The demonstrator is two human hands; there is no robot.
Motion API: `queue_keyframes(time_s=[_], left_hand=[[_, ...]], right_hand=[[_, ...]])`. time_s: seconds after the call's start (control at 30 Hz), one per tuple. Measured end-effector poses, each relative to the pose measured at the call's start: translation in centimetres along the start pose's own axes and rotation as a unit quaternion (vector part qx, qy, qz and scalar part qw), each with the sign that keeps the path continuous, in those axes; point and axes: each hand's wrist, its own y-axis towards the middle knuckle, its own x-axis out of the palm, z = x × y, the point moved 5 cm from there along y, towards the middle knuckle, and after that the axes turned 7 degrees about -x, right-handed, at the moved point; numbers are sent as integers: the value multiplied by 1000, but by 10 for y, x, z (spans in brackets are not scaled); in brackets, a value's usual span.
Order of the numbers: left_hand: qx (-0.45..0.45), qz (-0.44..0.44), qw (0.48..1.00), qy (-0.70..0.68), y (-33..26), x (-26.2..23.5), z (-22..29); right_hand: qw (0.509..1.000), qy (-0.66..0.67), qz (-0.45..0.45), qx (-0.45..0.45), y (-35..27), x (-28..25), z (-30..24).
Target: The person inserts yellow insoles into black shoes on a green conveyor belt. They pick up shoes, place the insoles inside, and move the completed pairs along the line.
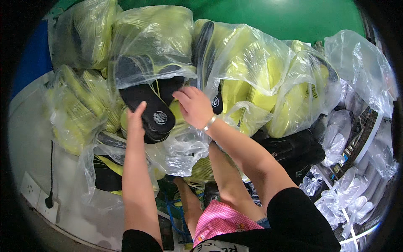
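I see left hand (135, 121) grasping black shoe-shaped insoles (147, 101), thumb on top, at lower open edge of clear plastic bag (153, 40). Right hand (195, 107) beside them, fingers bent; cannot quite tell whether they pinch anything.

Even light, and I see white glints on the clear bags (153, 31), a pale reflection atop the green surface (268, 17), edges bowing into black corners.
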Motion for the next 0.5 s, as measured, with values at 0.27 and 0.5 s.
queue_keyframes(time_s=[0.27, 0.5], left_hand=[[-19, 74, 991, 112, 9, -7, -9], [70, 61, 996, 8, -2, -15, 5]], right_hand=[[982, -145, 16, 124, -97, -78, 28], [974, -155, 50, 158, -141, -131, 33]])
